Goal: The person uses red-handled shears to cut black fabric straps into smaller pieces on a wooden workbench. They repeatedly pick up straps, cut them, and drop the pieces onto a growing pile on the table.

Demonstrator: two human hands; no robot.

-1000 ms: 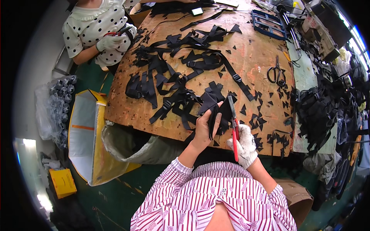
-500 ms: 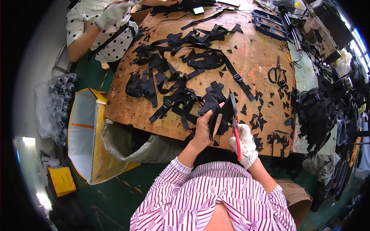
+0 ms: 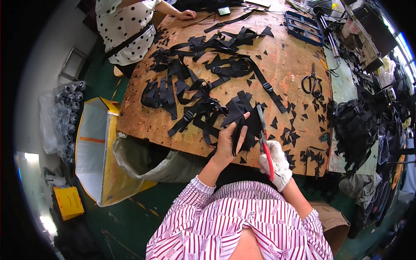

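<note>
My bare left hand [image 3: 226, 145] is closed round black fabric pieces with webbing straps [image 3: 236, 109] at the table's front edge. Just right of it, my right hand [image 3: 276, 167] in a white knitted glove grips a red-handled tool with long grey jaws [image 3: 262, 119]. The jaws point away from me, beside the right edge of the black fabric; whether they touch it I cannot tell. Several black straps with plastic buckles [image 3: 188, 116] lie tangled to the left. Small black triangular offcuts [image 3: 291, 136] are scattered to the right.
Black-handled scissors [image 3: 312, 82] and a blue plastic tray [image 3: 303, 28] lie farther right on the wooden table [image 3: 286, 60]. A co-worker's hand [image 3: 187, 14] rests at the far left edge. An open sack [image 3: 164, 167] and a yellow-edged bin [image 3: 93, 147] stand below left.
The grey jaws have tipped slightly left, and the fabric in my left hand has shifted a little. The co-worker's gloved hand has gone out of view; a bare hand now lies on the table.
</note>
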